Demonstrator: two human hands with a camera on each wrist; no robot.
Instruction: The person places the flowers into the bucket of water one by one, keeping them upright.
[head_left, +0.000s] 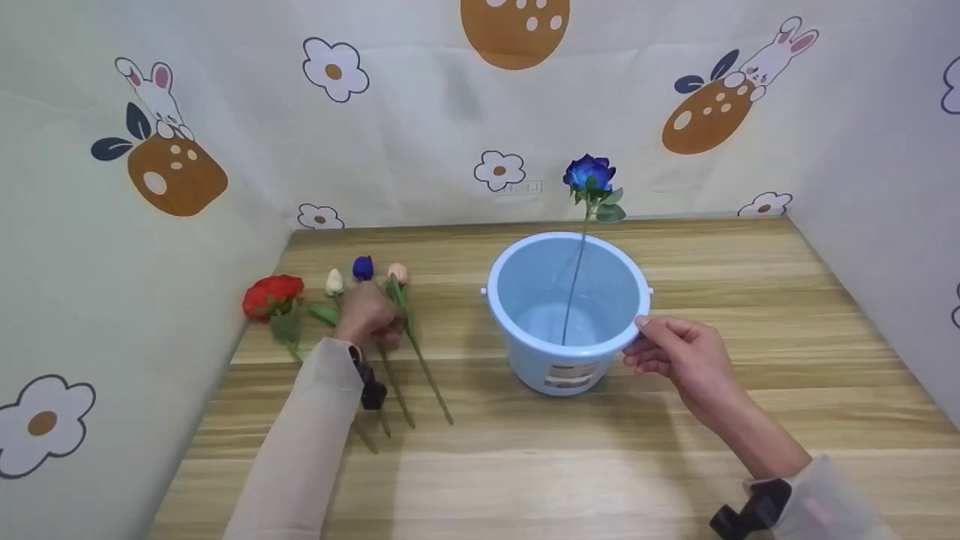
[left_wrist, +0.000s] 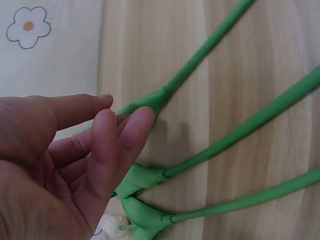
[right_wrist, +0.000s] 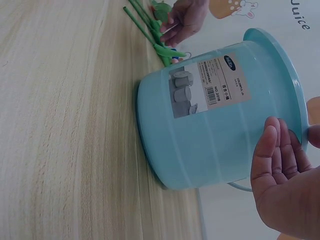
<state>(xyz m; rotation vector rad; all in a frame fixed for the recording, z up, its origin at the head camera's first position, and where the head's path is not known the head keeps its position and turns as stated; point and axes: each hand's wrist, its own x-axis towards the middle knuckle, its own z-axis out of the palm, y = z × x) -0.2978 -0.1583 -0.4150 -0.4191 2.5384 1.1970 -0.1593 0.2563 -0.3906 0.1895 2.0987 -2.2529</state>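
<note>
A light blue bucket (head_left: 564,375) stands upright on the table, with a blue rose (head_left: 589,176) leaning inside it, its bloom above the far rim. My right hand (head_left: 686,356) grips the bucket's rim at the right, thumb on top and fingers underneath. My left hand (head_left: 369,313) is among the flowers at the left, fingers bent beside the leaf of the pink tulip (head_left: 398,273); a firm pinch does not show. Close to that hand lie a dark blue tulip (head_left: 363,268) and a white tulip (head_left: 334,282), their stems partly hidden by the hand and forearm.
A red flower (head_left: 271,297) lies at the far left, near the table's left edge. Patterned white sheeting (head_left: 420,135) rises behind and at both sides of the wooden table (head_left: 750,337). The bucket carries a label (right_wrist: 210,86) on its near side.
</note>
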